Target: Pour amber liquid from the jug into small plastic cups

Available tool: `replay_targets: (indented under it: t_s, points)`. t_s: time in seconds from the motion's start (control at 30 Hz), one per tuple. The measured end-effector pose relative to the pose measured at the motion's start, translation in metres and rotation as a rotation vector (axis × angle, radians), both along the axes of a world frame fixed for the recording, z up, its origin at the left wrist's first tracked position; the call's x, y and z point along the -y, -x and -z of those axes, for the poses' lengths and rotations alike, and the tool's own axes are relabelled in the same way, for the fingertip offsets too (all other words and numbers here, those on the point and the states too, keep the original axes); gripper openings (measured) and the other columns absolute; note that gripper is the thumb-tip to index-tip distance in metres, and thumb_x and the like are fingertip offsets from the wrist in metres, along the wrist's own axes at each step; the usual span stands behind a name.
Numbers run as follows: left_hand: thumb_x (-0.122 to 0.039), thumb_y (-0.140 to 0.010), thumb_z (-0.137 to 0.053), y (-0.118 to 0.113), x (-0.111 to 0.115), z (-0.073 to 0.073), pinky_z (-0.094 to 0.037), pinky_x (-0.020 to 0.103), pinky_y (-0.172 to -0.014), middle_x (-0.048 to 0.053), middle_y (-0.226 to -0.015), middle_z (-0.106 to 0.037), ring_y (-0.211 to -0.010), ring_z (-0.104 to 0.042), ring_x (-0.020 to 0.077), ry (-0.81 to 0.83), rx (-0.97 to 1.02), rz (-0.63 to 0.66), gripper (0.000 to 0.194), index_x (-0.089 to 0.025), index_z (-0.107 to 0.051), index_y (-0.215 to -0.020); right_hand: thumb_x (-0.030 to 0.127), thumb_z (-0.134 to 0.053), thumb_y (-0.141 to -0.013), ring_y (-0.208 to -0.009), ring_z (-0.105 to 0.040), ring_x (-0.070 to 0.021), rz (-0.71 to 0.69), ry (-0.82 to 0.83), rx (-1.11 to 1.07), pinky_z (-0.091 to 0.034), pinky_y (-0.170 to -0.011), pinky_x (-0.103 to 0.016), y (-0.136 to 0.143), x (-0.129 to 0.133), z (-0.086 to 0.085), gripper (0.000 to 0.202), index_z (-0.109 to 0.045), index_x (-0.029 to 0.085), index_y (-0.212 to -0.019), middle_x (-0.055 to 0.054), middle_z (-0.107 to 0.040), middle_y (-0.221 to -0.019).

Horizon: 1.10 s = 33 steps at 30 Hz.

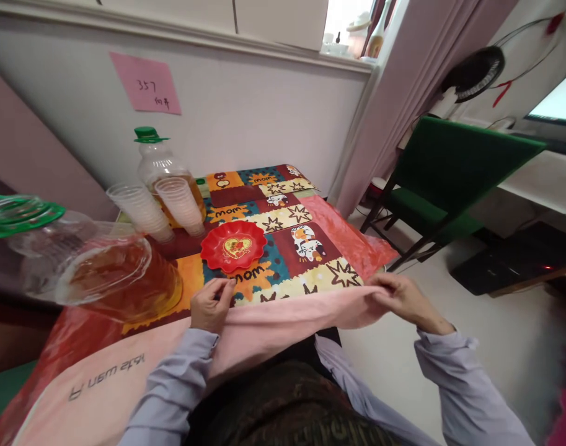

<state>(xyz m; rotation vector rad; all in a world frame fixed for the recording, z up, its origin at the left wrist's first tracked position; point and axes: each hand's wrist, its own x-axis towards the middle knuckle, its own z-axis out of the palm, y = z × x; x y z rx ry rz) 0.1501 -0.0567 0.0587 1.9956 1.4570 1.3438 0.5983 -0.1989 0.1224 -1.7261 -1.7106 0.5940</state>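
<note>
A pink cloth (283,322) with dark lettering hangs over the near edge of the table and stretches between my hands. My right hand (398,300) is closed on its right corner, beyond the table's edge. Closer to the middle, my left hand (212,306) pinches the cloth's upper edge between thumb and fingers. Just ahead of my left hand sits a red scalloped plate (208,248) with a yellow heart in its middle. Beneath the plate lies a colourful patterned mat (287,257) with cats and "mom" lettering.
At the left stands a big clear jug (124,279) of amber liquid; a second jug (159,164) with a green cap stands behind. Two stacks of plastic cups (141,210) lean between them. A green chair (450,179) is at the right, near a black fan (478,74).
</note>
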Motion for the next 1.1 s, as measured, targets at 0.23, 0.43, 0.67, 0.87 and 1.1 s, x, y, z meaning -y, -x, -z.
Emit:
replay_targets:
  t_s: [0.23, 0.43, 0.67, 0.87, 1.1]
  points:
    - [-0.066, -0.088, -0.072, -0.001, 0.005, 0.002, -0.054, 0.029, -0.058, 0.003, -0.080, -0.076, -0.064, -0.068, 0.0190, -0.017, -0.196, 0.266, 0.043, -0.025, -0.077, -0.099, 0.028, -0.062, -0.091, -0.122, -0.069, -0.0388, 0.339, -0.243, 0.411, -0.050, -0.111, -0.058, 0.042, -0.112, 0.047, 0.037, -0.075, 0.015, -0.123, -0.022, -0.076, -0.131]
    - [-0.041, -0.108, -0.058, -0.005, 0.014, 0.005, -0.043, 0.027, -0.054, -0.001, -0.068, -0.066, -0.058, -0.064, 0.0142, -0.186, -0.515, 0.283, 0.034, -0.024, -0.063, -0.079, 0.038, -0.053, -0.104, -0.142, -0.059, -0.0380, 0.294, -0.444, 0.391, -0.041, -0.122, -0.063, 0.065, -0.111, 0.062, 0.049, -0.061, 0.019, -0.148, -0.020, -0.067, -0.148]
    - [-0.036, -0.111, -0.052, 0.005, 0.015, 0.007, -0.043, 0.030, -0.057, 0.000, -0.070, -0.066, -0.060, -0.063, 0.0158, -0.197, -0.590, 0.104, 0.034, -0.024, -0.062, -0.082, 0.055, -0.059, -0.102, -0.152, -0.051, -0.0457, -0.179, -0.363, 0.490, -0.040, -0.120, -0.072, 0.103, -0.091, 0.094, 0.070, -0.045, 0.031, -0.166, -0.017, -0.052, -0.168]
    - [-0.042, -0.110, -0.053, 0.000, 0.021, 0.014, -0.040, 0.031, -0.058, 0.001, -0.075, -0.067, -0.066, -0.063, 0.0171, -0.126, -0.593, 0.035, 0.034, -0.023, -0.061, -0.083, 0.060, -0.046, -0.106, -0.156, -0.045, -0.0473, -0.211, -0.385, 0.620, -0.037, -0.120, -0.075, 0.099, -0.091, 0.126, 0.077, -0.032, 0.023, -0.172, -0.022, -0.045, -0.172]
    - [-0.041, -0.103, -0.066, 0.000, 0.022, 0.018, -0.038, 0.030, -0.059, 0.001, -0.077, -0.065, -0.068, -0.061, 0.0171, -0.010, -0.561, 0.037, 0.028, -0.022, -0.063, -0.082, 0.060, -0.040, -0.107, -0.161, -0.037, -0.0447, -0.171, -0.315, 0.485, -0.035, -0.125, -0.071, 0.097, -0.088, 0.117, 0.077, -0.037, 0.012, -0.167, -0.026, -0.042, -0.171]
